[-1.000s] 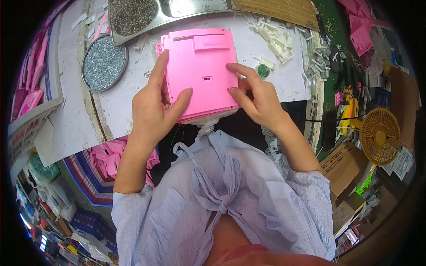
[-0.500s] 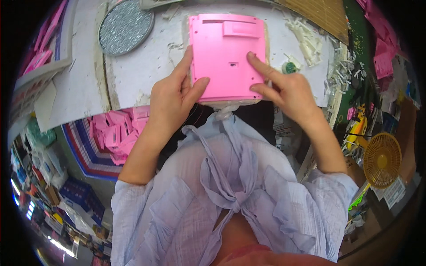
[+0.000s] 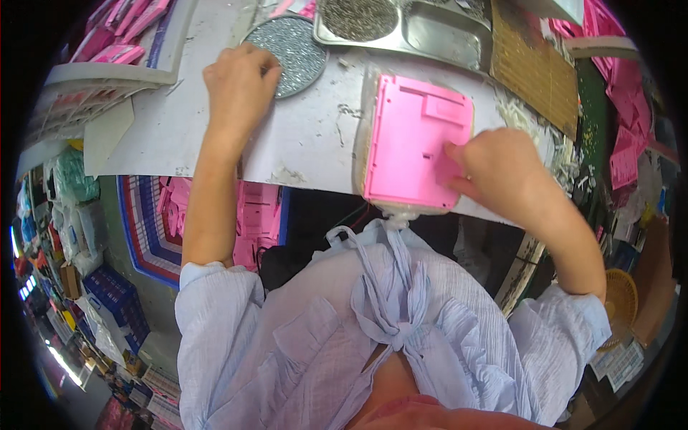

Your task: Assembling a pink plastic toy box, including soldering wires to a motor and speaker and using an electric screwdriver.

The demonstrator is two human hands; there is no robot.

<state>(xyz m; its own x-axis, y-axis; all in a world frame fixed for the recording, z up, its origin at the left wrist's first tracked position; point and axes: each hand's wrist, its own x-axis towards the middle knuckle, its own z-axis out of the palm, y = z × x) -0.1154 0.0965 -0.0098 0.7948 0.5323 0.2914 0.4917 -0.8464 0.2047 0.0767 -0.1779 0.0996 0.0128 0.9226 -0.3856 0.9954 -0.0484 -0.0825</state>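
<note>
A pink plastic panel (image 3: 408,136) with a raised rectangular part, a slot and a small square hole lies on a pad wrapped in clear plastic (image 3: 364,136) at the table's front edge. Over the panel's right side is my right hand (image 3: 502,166), its fingers curled in, thumb and forefinger tips at the pink surface; whether anything is between them is hidden. My left hand (image 3: 240,84) reaches to the left rim of a round dish (image 3: 292,54) full of tiny silvery metal pieces. Its fingers are bent and closed at the rim, and what they hold cannot be made out.
A steel compartment tray (image 3: 444,36) holding small dark pieces stands behind the panel. Brown corrugated board (image 3: 534,64) and white plastic scraps (image 3: 527,118) lie to the right. Below the table's left part, a blue-and-red basket (image 3: 147,244) holds pink parts. A pale rack (image 3: 107,75) stands far left.
My left hand has let go of the panel's left edge and moved up and left to the dish. My right hand stays at the panel with its fingers more curled. The whole view has shifted.
</note>
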